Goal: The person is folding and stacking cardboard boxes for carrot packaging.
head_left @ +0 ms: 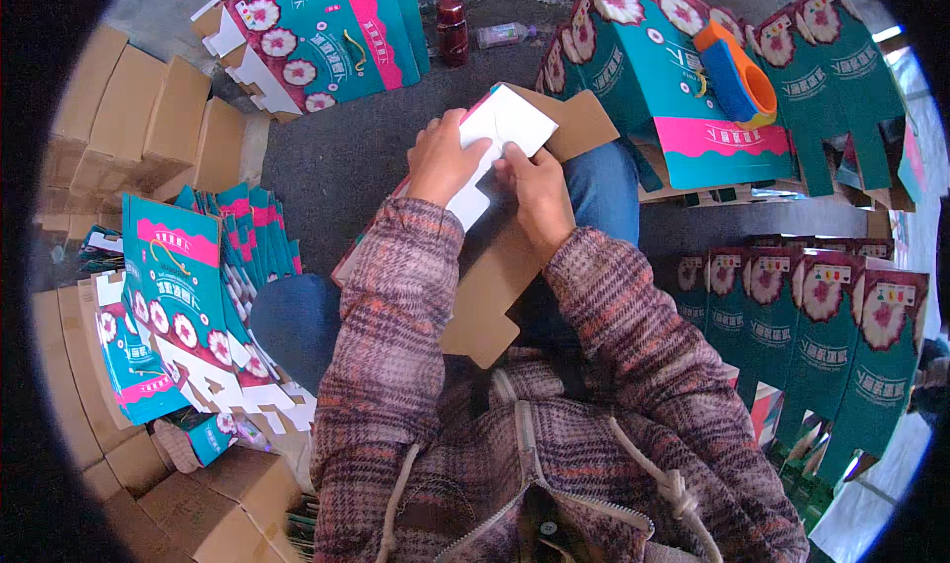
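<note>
fingers (452,118) of left hand (440,162) and right hand (539,195) grasp white card (515,120); brown cardboard (483,311) lies beside it

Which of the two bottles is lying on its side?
The clear bottle, just right of the dark red bottle. It lies lengthwise on the floor, while the dark red one stands upright.

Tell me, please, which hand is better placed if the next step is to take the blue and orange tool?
Right, I think: the right hand is nearer to the tool, while the left hand is farther across. Both hold the white cardboard.
</note>
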`<state>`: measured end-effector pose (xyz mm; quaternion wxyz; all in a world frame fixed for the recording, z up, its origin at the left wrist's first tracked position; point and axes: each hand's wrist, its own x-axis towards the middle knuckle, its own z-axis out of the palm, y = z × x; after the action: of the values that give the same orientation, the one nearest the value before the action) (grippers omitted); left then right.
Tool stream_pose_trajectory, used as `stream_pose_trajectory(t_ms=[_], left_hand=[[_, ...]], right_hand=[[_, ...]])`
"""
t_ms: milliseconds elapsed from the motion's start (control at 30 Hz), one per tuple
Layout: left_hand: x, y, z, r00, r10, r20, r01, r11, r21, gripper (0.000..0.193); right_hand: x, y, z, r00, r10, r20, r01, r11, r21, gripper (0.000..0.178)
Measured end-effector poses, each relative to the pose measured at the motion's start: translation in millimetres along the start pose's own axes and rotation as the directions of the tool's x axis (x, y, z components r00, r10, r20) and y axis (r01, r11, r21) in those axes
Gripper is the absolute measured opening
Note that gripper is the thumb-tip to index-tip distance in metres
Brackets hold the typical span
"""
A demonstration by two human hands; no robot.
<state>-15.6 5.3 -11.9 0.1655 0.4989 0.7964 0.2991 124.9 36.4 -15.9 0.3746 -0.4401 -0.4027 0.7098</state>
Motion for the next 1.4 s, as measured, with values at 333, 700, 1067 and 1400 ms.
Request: stream_pose_trajectory(t_ms=[333, 700, 1067, 1400], left_hand=[[-4.6, 10.6, -2.1, 0.998, 0.013, -0.06, -0.008, 0.997, 0.08, 0.052], [0.9, -7.2, -0.1, 0.999, 0.026, -0.029, -0.026, 1.0, 0.014, 0.05], [-3.4, -12.1, -3.6, 0.999, 0.034, -0.032, -0.033, 0.999, 0.036, 0.052], [-9.7, 1.6, -0.8, 1.0, 0.002, -0.008, -0.001, 0.997, 0.081, 0.051]], right_hand=[[11.8, 3.1, -4.6, 0.998, 0.069, 0.004, -0.069, 0.993, 0.091, 0.02], [13.6, 3.9, 6.4, 0.988, 0.142, 0.059, -0.148, 0.984, 0.101, 0.016], [6.3, 5.2, 19.1, 0.969, 0.244, 0.035, -0.246, 0.948, 0.203, 0.016], [19.0, 20.9, 13.7, 0.987, 0.161, -0.018, -0.155, 0.968, 0.198, 0.012]])
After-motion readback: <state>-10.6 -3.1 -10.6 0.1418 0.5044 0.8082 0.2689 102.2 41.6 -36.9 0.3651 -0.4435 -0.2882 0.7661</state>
